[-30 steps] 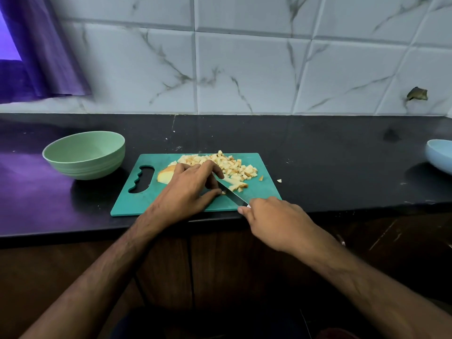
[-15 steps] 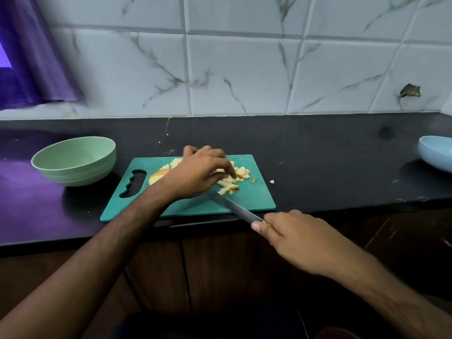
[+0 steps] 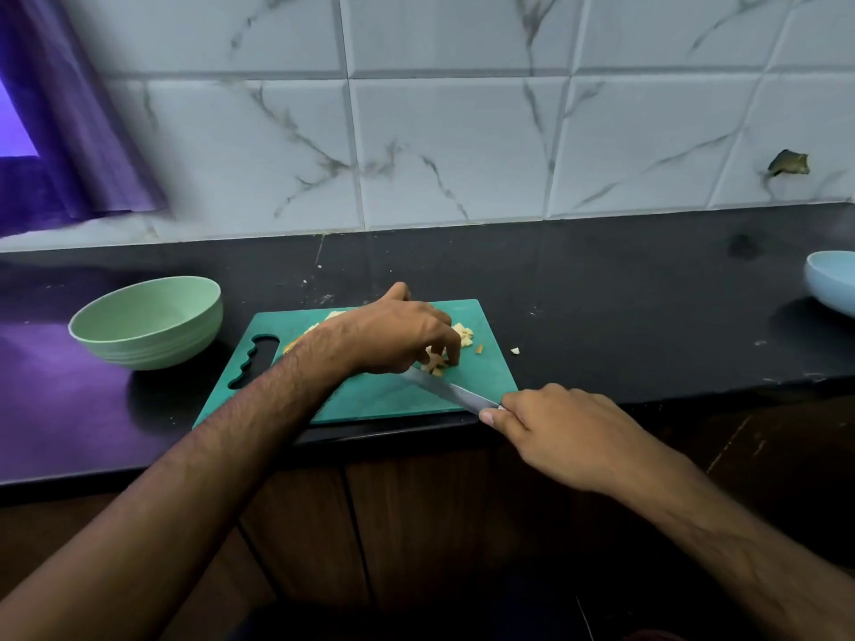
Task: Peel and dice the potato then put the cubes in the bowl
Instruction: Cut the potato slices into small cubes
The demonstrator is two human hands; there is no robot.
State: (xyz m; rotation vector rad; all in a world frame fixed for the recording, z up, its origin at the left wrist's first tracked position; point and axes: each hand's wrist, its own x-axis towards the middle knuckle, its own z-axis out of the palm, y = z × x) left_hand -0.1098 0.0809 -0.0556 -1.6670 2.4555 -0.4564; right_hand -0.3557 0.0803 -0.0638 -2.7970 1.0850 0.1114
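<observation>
Here, in the head view, the left hand (image 3: pixel 398 335) reaches across the green cutting board (image 3: pixel 481 386), its fingers (image 3: pixel 451 347) curled down onto the pale potato cubes (image 3: pixel 437 360) near the board's middle. It looks like they are gathering or steadying the pieces so the blade has a compact pile to work on; whether they actually pinch any cube is too hard to tell. A few more cubes peek out at the hand's 2 o'clock, and an uncut yellowish piece of potato (image 3: pixel 291 347) shows at its 9 o'clock, just beside the wrist.

The right hand (image 3: pixel 550 432) is wrapped around the handle of the knife (image 3: pixel 451 390), at the board's 5 o'clock corner, with the thumb laid along it. The blade runs toward 10 o'clock, its tip just under the left hand's fingers, low and flat to the board, probably so it can push or trim the pile without lifting.

The green bowl (image 3: pixel 148 323) sits on the dark counter (image 3: pixel 624 316) at the board's 9 o'clock, near but apart from it, handy for the left hand to sweep cubes in; it looks empty. A stray bit (image 3: pixel 514 350) lies on the counter just off the board's right edge. A blue bowl (image 3: pixel 830 284) sits well apart at 3 o'clock, cut by the frame. Dicing seems nearly done; the transfer has not begun.
</observation>
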